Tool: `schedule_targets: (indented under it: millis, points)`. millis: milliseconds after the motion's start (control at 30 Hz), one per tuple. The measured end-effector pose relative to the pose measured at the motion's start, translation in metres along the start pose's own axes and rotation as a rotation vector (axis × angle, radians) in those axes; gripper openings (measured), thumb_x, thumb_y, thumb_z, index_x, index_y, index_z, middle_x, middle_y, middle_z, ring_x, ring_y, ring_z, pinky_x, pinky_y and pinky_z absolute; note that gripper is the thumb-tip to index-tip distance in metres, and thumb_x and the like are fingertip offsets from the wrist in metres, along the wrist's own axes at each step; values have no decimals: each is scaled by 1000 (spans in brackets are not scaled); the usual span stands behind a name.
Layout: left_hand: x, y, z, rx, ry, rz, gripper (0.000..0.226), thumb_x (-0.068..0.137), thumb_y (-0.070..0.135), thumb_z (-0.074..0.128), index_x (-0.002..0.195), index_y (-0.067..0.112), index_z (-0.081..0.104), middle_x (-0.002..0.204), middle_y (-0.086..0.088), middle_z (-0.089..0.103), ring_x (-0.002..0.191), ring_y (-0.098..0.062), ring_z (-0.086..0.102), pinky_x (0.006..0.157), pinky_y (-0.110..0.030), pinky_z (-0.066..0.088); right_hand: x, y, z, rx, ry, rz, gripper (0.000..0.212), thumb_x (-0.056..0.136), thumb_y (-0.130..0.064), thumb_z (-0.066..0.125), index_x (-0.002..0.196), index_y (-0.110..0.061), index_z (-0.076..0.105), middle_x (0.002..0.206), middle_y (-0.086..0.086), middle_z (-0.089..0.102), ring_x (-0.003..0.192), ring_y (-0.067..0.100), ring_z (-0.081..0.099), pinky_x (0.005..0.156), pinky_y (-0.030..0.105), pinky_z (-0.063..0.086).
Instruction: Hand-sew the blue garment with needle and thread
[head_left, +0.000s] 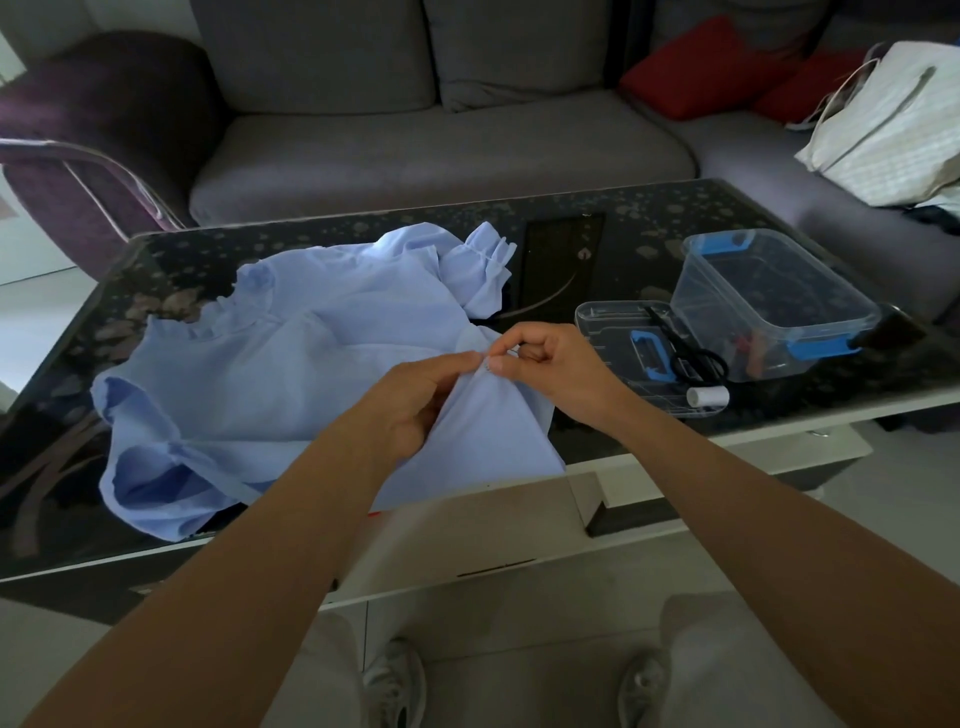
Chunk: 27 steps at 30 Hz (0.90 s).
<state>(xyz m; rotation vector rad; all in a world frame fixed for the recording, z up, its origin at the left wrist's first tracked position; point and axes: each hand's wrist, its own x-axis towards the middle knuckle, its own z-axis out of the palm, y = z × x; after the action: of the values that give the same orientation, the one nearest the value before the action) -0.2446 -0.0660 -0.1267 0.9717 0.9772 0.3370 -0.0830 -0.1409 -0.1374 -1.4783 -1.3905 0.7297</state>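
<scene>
A light blue garment (291, 364) lies crumpled on the dark glass table (597, 249), one edge lifted toward me. My left hand (415, 400) grips that raised fold from the left, thumb on top. My right hand (556, 364) pinches the same edge at the seam, fingers curled, right beside the left thumb. The needle and thread are too small to make out between the fingertips. A white thread spool (706, 397) rests to the right.
A clear plastic box (769, 301) with blue clasps stands at the right; its lid (623, 343) lies beside it with black scissors (691, 353) on top. A grey sofa (441, 150) with red cushions and a white bag (893, 124) lies beyond the table.
</scene>
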Motion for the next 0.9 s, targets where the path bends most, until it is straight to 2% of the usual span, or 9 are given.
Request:
schedule_targets:
  millis: [67, 133, 200, 233, 300, 433, 700, 800, 900]
  points:
    - [1, 0, 0, -35, -13, 30, 32, 85, 24, 71, 111, 4, 71, 108, -15, 72, 101, -31, 68, 90, -39, 55, 0, -1, -1, 1, 6, -24, 7, 89, -10, 66, 94, -6, 69, 54, -14, 57, 48, 2, 48, 58, 8, 40]
    - [2, -1, 1, -33, 52, 168, 25, 85, 17, 71, 106, 4, 73, 103, -15, 73, 99, -31, 68, 87, -38, 56, 1, -3, -2, 18, 37, -41, 4, 89, -9, 66, 92, -10, 69, 63, -7, 65, 52, 12, 55, 60, 11, 45]
    - [4, -1, 0, 158, 183, 404, 15, 84, 14, 74, 98, 8, 76, 97, -10, 75, 97, -24, 70, 92, -34, 55, 2, -3, -5, 25, 98, -22, 6, 90, -11, 65, 92, -17, 67, 82, 14, 71, 71, 24, 64, 70, 13, 51]
    - [3, -2, 0, 255, 209, 506, 11, 84, 15, 74, 95, 12, 78, 94, -5, 76, 94, -19, 70, 92, -32, 55, 3, -3, -6, 13, 120, -7, 6, 91, -13, 65, 92, -19, 66, 87, 15, 71, 76, 21, 66, 73, 12, 51]
    - [3, -2, 0, 336, 191, 602, 8, 85, 17, 74, 92, 17, 78, 91, -1, 77, 91, -15, 71, 90, -29, 55, 3, 0, -7, -18, 121, 12, 5, 91, -15, 65, 92, -20, 65, 88, 12, 71, 77, 15, 66, 74, 11, 50]
    - [1, -4, 3, 337, 130, 623, 8, 86, 15, 73, 91, 18, 78, 90, 0, 77, 89, -15, 72, 88, -30, 56, 4, 6, -5, -27, 107, 6, 6, 90, -15, 67, 93, -11, 68, 83, 21, 68, 77, 30, 62, 72, 13, 49]
    - [0, -5, 4, 399, 169, 651, 8, 87, 15, 72, 93, 18, 76, 88, 1, 76, 83, -10, 72, 79, -20, 56, 4, 6, -5, -39, 120, 4, 6, 90, -16, 67, 93, -11, 68, 84, 19, 69, 80, 30, 63, 72, 14, 50]
    - [-1, -4, 5, 444, 168, 682, 13, 89, 13, 69, 98, 20, 73, 88, 2, 75, 80, -4, 71, 75, -15, 55, 4, 4, -5, -42, 118, 7, 7, 90, -17, 67, 94, -11, 68, 85, 20, 68, 81, 33, 63, 72, 13, 49]
    - [-4, -4, 6, 480, 145, 719, 16, 90, 13, 67, 92, 29, 72, 84, 8, 74, 79, -4, 71, 76, -15, 56, 3, 5, -5, -57, 118, -6, 9, 90, -18, 67, 93, -10, 69, 81, 23, 67, 79, 40, 61, 72, 26, 52]
